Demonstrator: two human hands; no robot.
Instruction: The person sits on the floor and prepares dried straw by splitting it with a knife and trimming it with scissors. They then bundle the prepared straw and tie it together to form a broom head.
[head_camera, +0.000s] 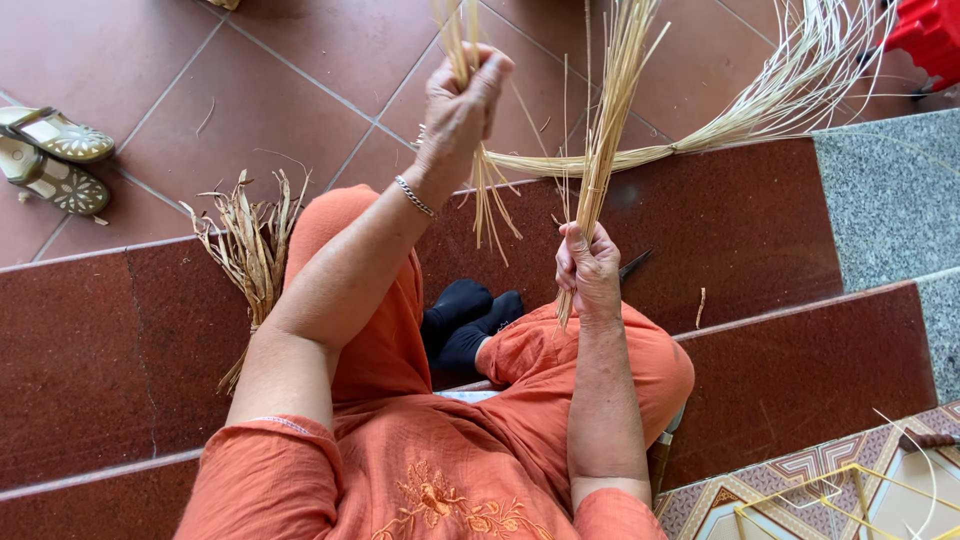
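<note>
Okay, I see both hands closed on straw. Left hand (462, 105) is fisted round a thin straw tuft (487, 195), raised; loose ends hang below the fist toward the knee. Right hand (588, 265) clamps a thicker straw bundle (612, 110), long axis near upright, tilted slightly right, tips fanning above the grip, short butt poking out below. Between the fists: open gap. Beyond the right grip a curved sheaf (760, 110) lies on the step edge (760, 215), close to the bundle. Husk pile (250, 250) sits left of the left forearm, well apart. Sandals (55, 155) far left.
</note>
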